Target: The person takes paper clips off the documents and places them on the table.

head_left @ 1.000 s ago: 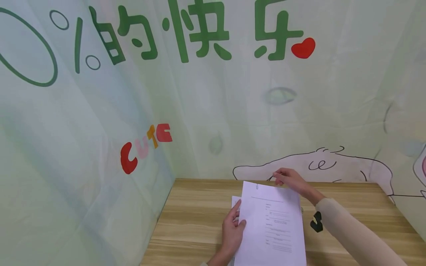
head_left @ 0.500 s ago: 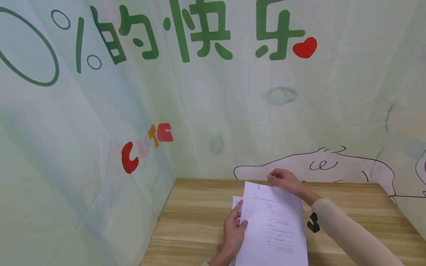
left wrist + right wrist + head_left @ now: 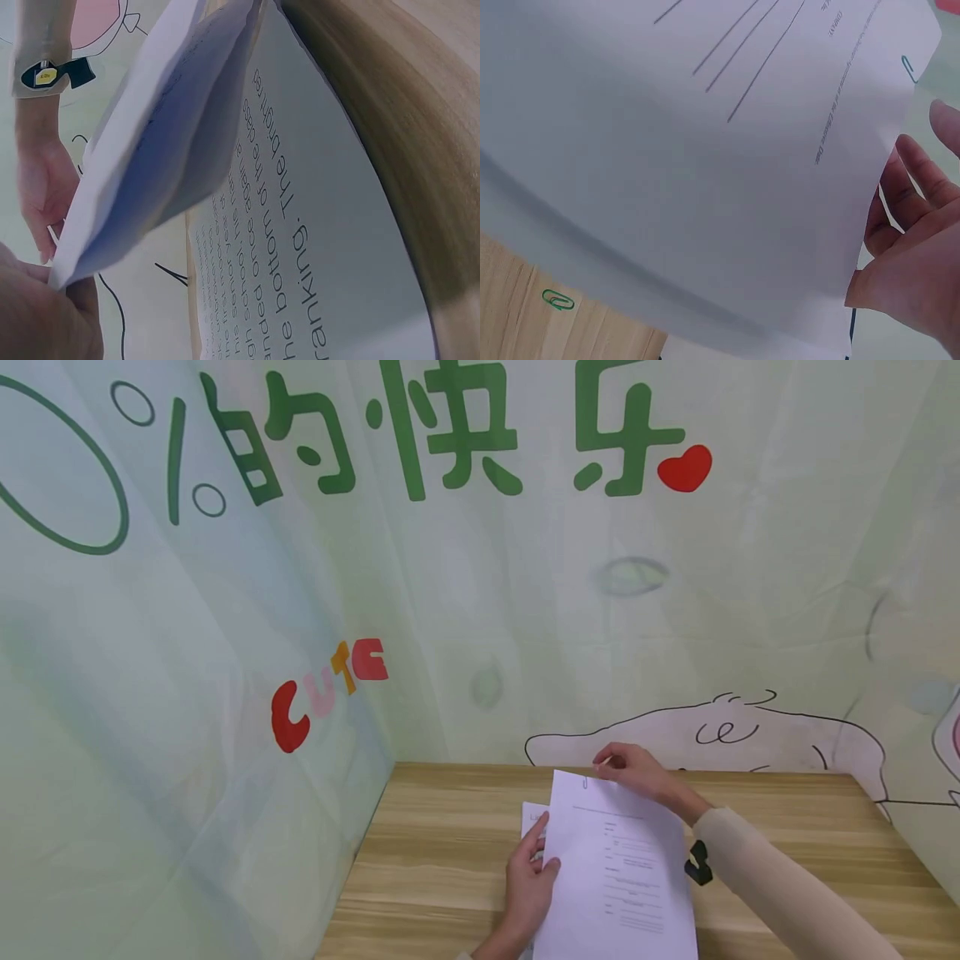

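Note:
My left hand [image 3: 531,885] grips a stack of white printed sheets [image 3: 626,860] at its left edge, thumb in front and fingers behind. In the left wrist view the sheets [image 3: 161,135] fan apart at one side. A green paper clip [image 3: 909,69] sits on the stack's top edge, left of centre. At that same edge, to the right of the clip, is my right hand [image 3: 633,770]. Its fingers are loosely bent, and the right wrist view shows a gap between thumb and index finger with nothing in it. Part of the right hand lies behind the paper.
Another printed sheet [image 3: 300,225] in large type lies below the raised stack, on the wooden table [image 3: 435,860]. A second green paper clip [image 3: 558,300] rests on the tabletop. Printed fabric curtain [image 3: 465,610] hangs along the table's back and left sides.
My right hand has moved left along the top edge, closer to the clip. The stack has shifted slightly to the right, with the left hand still gripping it.

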Action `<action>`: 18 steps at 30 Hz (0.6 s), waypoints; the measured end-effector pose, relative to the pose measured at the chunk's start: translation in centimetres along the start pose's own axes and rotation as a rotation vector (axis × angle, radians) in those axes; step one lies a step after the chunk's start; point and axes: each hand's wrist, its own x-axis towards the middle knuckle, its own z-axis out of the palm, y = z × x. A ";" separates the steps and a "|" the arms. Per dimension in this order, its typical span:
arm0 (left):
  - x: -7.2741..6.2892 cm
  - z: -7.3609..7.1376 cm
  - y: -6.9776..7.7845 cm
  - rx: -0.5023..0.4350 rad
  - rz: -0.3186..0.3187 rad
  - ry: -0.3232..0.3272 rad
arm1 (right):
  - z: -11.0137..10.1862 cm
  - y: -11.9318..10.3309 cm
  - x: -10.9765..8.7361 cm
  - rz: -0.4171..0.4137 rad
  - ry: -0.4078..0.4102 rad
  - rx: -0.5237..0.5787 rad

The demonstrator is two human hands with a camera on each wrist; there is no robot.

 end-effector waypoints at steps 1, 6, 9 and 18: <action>0.0 0.0 0.1 -0.005 0.003 0.001 | 0.1 -0.1 0.0 -0.001 -0.003 0.004; -0.2 0.1 0.3 -0.012 0.005 0.001 | 0.5 -0.7 0.1 -0.040 -0.027 -0.003; -0.2 0.2 0.3 -0.004 0.000 0.004 | 0.7 -0.8 0.2 -0.066 -0.054 -0.010; 0.0 0.3 0.3 0.002 0.000 0.017 | 1.1 -0.9 0.6 -0.149 -0.093 -0.022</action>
